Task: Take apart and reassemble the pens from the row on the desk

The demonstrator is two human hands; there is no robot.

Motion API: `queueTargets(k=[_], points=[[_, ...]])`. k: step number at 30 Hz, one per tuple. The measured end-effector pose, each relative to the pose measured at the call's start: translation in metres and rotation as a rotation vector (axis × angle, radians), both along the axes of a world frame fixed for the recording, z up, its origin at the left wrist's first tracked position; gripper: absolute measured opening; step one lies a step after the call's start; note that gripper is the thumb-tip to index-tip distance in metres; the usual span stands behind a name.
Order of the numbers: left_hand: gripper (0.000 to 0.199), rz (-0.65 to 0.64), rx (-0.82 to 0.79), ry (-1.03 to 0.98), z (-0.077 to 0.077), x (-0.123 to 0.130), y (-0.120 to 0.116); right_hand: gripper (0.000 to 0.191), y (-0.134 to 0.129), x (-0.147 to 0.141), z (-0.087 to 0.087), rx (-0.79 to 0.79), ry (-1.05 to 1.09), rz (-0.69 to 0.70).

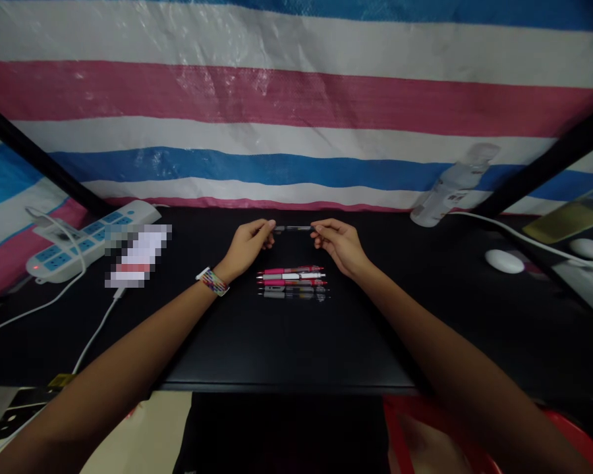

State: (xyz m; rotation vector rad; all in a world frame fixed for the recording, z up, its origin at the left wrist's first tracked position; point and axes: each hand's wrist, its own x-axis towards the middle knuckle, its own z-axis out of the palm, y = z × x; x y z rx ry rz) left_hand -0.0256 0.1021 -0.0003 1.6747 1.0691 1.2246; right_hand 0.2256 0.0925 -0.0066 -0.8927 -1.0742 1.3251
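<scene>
Between my two hands a slim dark pen [293,228] lies level, one end in each hand's fingers. My left hand [250,247], with a colourful woven band on the wrist, pinches the pen's left end. At the opposite end my right hand [340,245] pinches with thumb and fingertips. Just nearer to me, several pens lie side by side on the black table: red ones [291,282], a white one [291,276] and clear ones with dark grips [291,295].
A white power strip [99,237] and a blurred-out phone [139,255] on a cable lie at left. To the right are a clear bottle [452,187], a white mouse [504,261] and cables. Striped sheeting [296,102] hangs behind the black table [286,349].
</scene>
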Motion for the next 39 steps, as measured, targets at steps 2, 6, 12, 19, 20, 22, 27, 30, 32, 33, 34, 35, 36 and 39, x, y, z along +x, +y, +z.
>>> queueTargets(k=[2,6,12,19,20,22,27,30,32,33,34,35,36,39], points=[[0.024,-0.005,0.006,-0.047,0.000,0.000,0.000,0.022,0.000,0.000,0.000,0.001,0.007,-0.007],[0.021,-0.021,0.026,-0.030,0.001,0.001,0.001,0.021,0.000,0.000,-0.001,0.006,0.011,-0.004],[0.031,0.008,-0.008,0.009,-0.001,0.000,0.002,0.023,-0.001,0.000,0.000,0.001,0.007,-0.003],[0.029,-0.004,0.017,-0.046,-0.001,-0.001,0.001,0.018,-0.002,0.000,0.002,-0.008,0.008,-0.024],[0.022,0.003,0.015,-0.043,-0.001,-0.001,0.002,0.018,-0.002,0.000,0.002,-0.009,0.009,-0.029],[0.018,0.022,0.002,-0.031,-0.001,-0.001,0.002,0.017,-0.003,0.000,0.002,-0.011,0.014,-0.040],[0.044,0.067,-0.025,-0.033,0.000,-0.001,0.002,0.013,-0.003,0.002,0.004,-0.014,0.041,-0.087],[0.024,0.077,-0.027,-0.075,0.000,-0.002,0.003,0.009,-0.002,0.004,0.005,-0.026,0.063,-0.102],[0.023,0.078,-0.024,-0.086,0.000,-0.003,0.004,0.008,-0.001,0.005,0.006,-0.031,0.069,-0.102],[0.023,0.080,-0.021,-0.086,0.000,-0.004,0.004,0.008,-0.001,0.006,0.006,-0.034,0.066,-0.102],[0.022,0.082,-0.016,-0.086,0.000,-0.005,0.005,0.008,-0.001,0.007,0.007,-0.035,0.059,-0.103],[0.022,0.085,-0.011,-0.086,0.000,-0.005,0.005,0.008,-0.001,0.008,0.007,-0.037,0.051,-0.104],[0.022,0.087,-0.008,-0.086,0.000,-0.006,0.005,0.009,-0.001,0.009,0.007,-0.038,0.045,-0.107],[0.023,0.094,-0.003,-0.091,0.001,-0.007,0.005,0.010,0.001,0.011,0.008,-0.043,0.056,-0.118]])
